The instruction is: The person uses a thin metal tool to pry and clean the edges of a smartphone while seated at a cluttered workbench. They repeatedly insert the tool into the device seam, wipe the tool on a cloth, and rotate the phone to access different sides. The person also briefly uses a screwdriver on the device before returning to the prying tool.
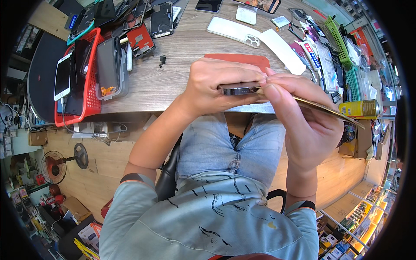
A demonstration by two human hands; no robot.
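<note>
The left hand [209, 86] curls closed around a dark-framed smartphone [238, 90] above the wood-grain table's [173, 82] near edge, its visible side running left to right; whether that is its long axis is unclear. The right hand [305, 125], thumb and fingers pinched by the phone's right end, grips a thin sheet [350, 118] sloping down rightward.

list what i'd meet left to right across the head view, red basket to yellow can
Red basket, clear plastic tub, left hand, right hand, yellow can.
</note>
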